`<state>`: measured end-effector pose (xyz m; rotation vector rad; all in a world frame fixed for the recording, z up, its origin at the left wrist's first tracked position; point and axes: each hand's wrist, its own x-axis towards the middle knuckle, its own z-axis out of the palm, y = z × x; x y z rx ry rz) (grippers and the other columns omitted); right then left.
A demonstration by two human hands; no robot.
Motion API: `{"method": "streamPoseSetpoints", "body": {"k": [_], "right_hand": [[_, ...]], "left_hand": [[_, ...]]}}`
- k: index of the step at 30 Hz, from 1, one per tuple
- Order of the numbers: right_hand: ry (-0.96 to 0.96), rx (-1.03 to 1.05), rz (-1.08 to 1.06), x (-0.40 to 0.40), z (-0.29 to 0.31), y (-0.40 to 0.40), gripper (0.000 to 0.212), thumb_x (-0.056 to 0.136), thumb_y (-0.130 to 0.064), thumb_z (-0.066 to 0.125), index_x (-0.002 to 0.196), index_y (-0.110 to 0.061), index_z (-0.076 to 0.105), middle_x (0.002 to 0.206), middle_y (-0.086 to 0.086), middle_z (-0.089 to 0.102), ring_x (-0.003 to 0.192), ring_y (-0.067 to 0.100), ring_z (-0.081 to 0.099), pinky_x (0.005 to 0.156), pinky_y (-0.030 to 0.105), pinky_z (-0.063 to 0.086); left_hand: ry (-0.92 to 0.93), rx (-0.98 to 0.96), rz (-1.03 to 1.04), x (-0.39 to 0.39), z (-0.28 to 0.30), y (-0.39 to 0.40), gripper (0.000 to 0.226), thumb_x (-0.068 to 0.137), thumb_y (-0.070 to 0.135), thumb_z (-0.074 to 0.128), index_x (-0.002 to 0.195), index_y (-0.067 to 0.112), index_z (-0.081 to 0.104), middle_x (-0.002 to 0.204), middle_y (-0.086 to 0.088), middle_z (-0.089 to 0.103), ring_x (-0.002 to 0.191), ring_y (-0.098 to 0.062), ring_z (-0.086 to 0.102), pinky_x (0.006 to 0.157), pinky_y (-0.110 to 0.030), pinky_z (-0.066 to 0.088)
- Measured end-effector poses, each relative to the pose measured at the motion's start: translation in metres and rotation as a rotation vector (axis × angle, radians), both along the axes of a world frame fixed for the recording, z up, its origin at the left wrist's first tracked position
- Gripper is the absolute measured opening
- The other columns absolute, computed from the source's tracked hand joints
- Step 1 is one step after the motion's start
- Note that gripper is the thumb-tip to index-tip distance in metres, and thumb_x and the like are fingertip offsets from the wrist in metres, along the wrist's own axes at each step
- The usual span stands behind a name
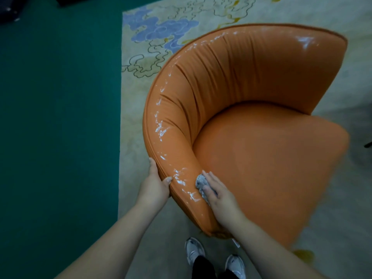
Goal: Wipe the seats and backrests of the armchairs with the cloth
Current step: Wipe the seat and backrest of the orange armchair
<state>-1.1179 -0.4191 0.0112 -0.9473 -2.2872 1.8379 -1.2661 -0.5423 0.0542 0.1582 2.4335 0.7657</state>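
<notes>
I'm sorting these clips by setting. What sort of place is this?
Probably an indoor lounge or sitting area, though I can't say whether in a home or a hotel. The signs: an orange upholstered armchair, a large pale rug with a cloud pattern under it, and green carpet beside the rug.

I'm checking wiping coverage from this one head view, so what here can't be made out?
- Cloth: mostly hidden under the right hand; its full size is unclear.
- Armchair outer back and base: hidden by its own body.
- Left hand fingers: wrapped behind the rim.
- Seat's right edge: blurred.
- Other armchairs: out of frame.
</notes>
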Motion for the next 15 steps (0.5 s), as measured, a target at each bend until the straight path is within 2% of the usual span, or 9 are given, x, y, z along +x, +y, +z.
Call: {"method": "streamPoseSetpoints", "body": {"k": [4,7,11,15], "right_hand": [[0.063,0.062,0.034,0.019,0.005,-0.007,0.047,0.097,-0.018,0.052,0.137,-0.039,0.042,0.151,-0.015,0.026,0.138,-0.004,0.022,0.101,-0.002,0.01],[0.127,0.138,0.081,0.038,0.005,-0.021,0.051,0.095,-0.017,0.056,0.135,-0.044,0.04,0.153,-0.017,0.024,0.14,-0.002,0.019,0.108,0.005,0.009],[0.115,0.089,0.063,0.003,0.007,-0.007,0.044,0.096,-0.018,0.053,0.137,-0.031,0.046,0.154,-0.009,0.025,0.141,0.005,0.023,0.113,0.015,0.015],[0.124,0.062,0.075,0.0,0.009,-0.001,0.044,0.095,-0.014,0.054,0.135,-0.033,0.048,0.152,-0.012,0.028,0.139,0.001,0.025,0.106,0.004,0.014]], "left_hand": [[-0.013,0.033,0.024,0.0,-0.002,0.002,0.087,0.095,0.021,0.056,0.151,0.038,-0.008,0.141,-0.01,0.048,0.117,-0.033,0.054,0.092,-0.05,0.051],[-0.003,0.026,0.047,0.001,-0.003,0.002,0.087,0.095,0.021,0.056,0.15,0.039,-0.007,0.139,-0.011,0.05,0.116,-0.033,0.055,0.09,-0.051,0.052],[-0.055,0.098,0.074,0.001,-0.001,0.002,0.087,0.095,0.017,0.055,0.15,0.042,-0.007,0.145,-0.006,0.044,0.121,-0.031,0.052,0.092,-0.052,0.051],[-0.098,0.152,0.104,0.002,0.003,0.001,0.088,0.095,0.013,0.055,0.149,0.042,-0.007,0.147,-0.001,0.041,0.119,-0.029,0.053,0.082,-0.053,0.056]]}}
